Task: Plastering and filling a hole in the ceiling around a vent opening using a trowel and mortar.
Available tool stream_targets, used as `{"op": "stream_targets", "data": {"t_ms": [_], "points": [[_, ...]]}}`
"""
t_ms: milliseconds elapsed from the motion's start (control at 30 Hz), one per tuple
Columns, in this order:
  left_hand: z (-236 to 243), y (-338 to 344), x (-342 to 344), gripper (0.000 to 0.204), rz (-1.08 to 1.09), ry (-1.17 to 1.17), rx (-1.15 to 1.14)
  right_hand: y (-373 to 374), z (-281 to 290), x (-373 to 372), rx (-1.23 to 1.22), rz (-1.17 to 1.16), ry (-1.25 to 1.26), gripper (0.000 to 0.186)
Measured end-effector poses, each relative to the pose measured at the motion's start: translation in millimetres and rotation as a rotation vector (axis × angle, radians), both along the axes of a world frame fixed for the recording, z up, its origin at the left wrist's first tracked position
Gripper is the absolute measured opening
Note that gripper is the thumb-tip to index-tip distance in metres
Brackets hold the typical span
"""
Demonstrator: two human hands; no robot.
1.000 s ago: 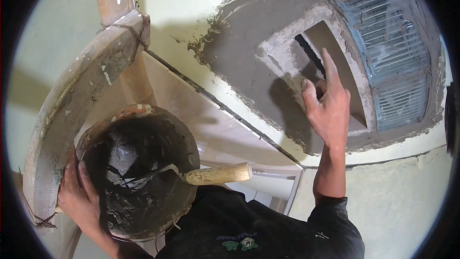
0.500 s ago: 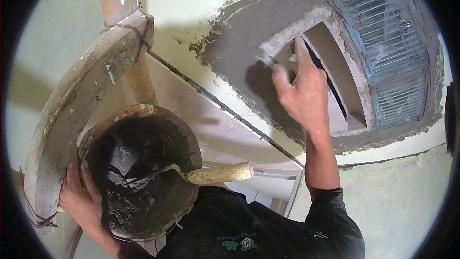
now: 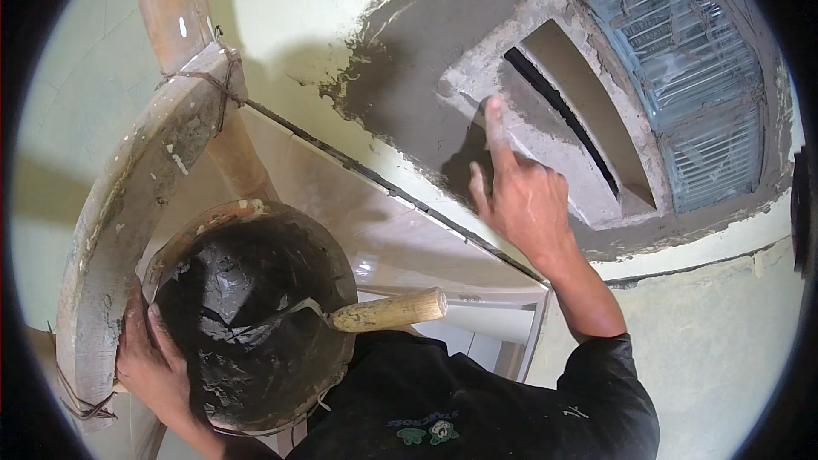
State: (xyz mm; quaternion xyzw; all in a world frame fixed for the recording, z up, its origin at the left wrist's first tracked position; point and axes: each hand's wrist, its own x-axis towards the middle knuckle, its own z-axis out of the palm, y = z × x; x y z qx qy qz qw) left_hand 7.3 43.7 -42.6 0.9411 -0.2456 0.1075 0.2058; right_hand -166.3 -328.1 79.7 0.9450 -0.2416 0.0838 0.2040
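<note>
My right hand is raised to the wall, its index finger stretched out and thumb apart, holding nothing. The fingertip lies at the lower left edge of a rectangular wall recess with a dark slot in it. Grey wet plaster surrounds the recess. My left hand grips the rim of a round bucket, its fingers squeezed between bucket and plank. Dark mortar lies inside the bucket. A trowel rests there, its wooden handle sticking out over the rim; its blade is partly sunk in the mortar.
Left of the bucket runs a worn plank, tied with wire to a round wooden pole. Right of the recess, a plaster-smeared louvred vent is set in the wall. Tiles with a dark top edge cover the lower wall.
My right hand has drawn back from the slot, down and left to the recess's lower edge. The view has shifted slightly. My left hand keeps its place at the bucket.
</note>
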Motion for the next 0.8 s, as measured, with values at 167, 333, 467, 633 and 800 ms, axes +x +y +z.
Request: {"op": "stream_targets", "data": {"t_ms": [167, 333, 467, 633, 800], "points": [[-0.1, -2.6, 0.4, 0.032, -0.014, -0.051, -0.008, -1.7, 17.0, -1.8, -0.069, 0.015, 0.039, 0.083], [-1.7, -0.4, 0.9, 0.033, -0.006, -0.097, 0.006, -5.2, 22.1, -17.8, -0.149, 0.068, 0.241, 0.085], [0.4, -2.0, 0.2, 0.032, 0.020, -0.023, -0.030, -5.4, 33.2, -15.8, -0.163, 0.037, 0.158, 0.086], [-3.4, -0.1, 2.9, 0.032, 0.003, -0.043, -0.020, -11.9, 30.1, -31.0, -0.240, -0.030, 0.243, 0.087], [-3.6, 0.9, 1.5, 0.033, 0.014, -0.024, -0.004, -9.5, 32.1, -68.8, -0.212, -0.027, 0.237, 0.086]]}}
